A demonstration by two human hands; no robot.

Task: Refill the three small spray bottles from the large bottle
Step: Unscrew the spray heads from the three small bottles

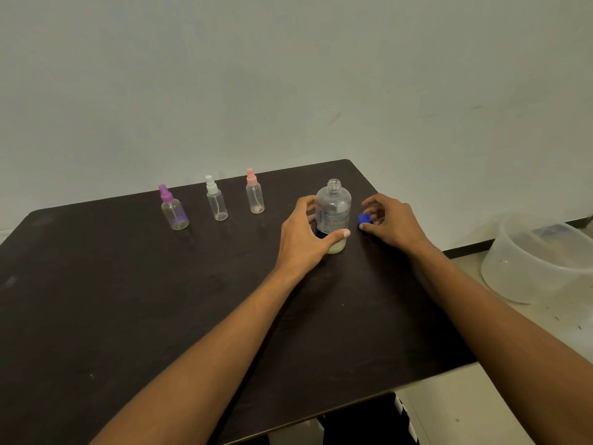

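Note:
The large clear bottle (333, 207) stands upright on the dark table (128, 300), uncapped, with a little pale liquid at its bottom. My left hand (303, 239) wraps around its lower part. My right hand (393, 221) sits just right of it, fingertips pinching the blue cap (365, 219) close to the table. Left of them, three small spray bottles stand in a row, all capped: one with a purple top (173, 208), one with a white top (216, 200) and one with a pink top (254, 193).
A translucent plastic tub (539, 261) sits on the floor off the table's right edge. The pale wall runs right behind the table's far edge. Dark clothing shows below the near table edge.

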